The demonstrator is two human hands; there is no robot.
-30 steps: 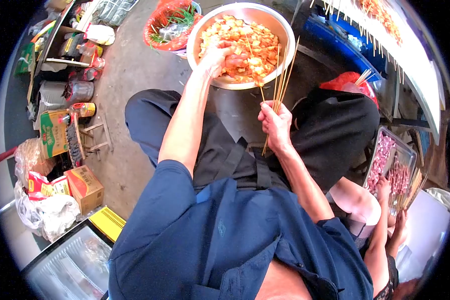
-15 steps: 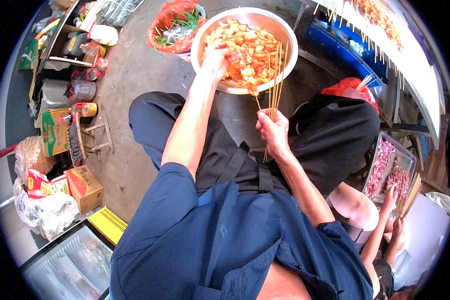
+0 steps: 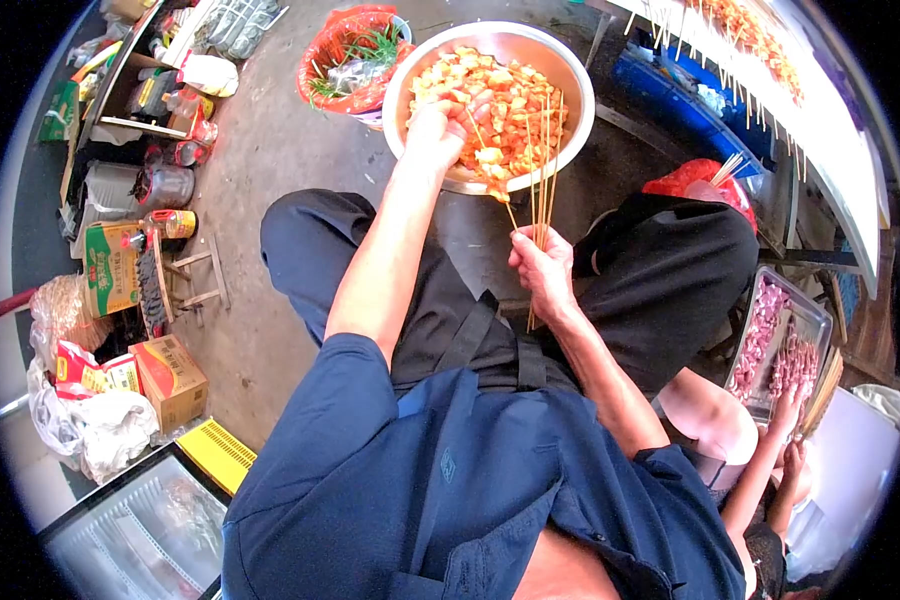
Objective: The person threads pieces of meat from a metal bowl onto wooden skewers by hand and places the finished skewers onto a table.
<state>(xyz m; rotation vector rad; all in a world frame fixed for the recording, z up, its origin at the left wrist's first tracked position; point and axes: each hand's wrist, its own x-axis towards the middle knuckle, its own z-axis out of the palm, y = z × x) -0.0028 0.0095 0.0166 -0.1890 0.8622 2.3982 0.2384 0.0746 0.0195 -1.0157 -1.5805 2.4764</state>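
The shirt is dark navy, plain cloth with soft creases, its short sleeves ending above the elbows. A small teal emblem marks the chest—diamond-shaped in outline, its details too small to read. The front gapes open near the neck, with stitched edges along the opening. A patch of brighter blue shows near the hem. The trousers are dark and loose, black on the right leg; the left leg looks navy on its outer side and black further in. Two flat black straps lie at the waist—wide, webbing-like bands. Forearms and hands are bare.
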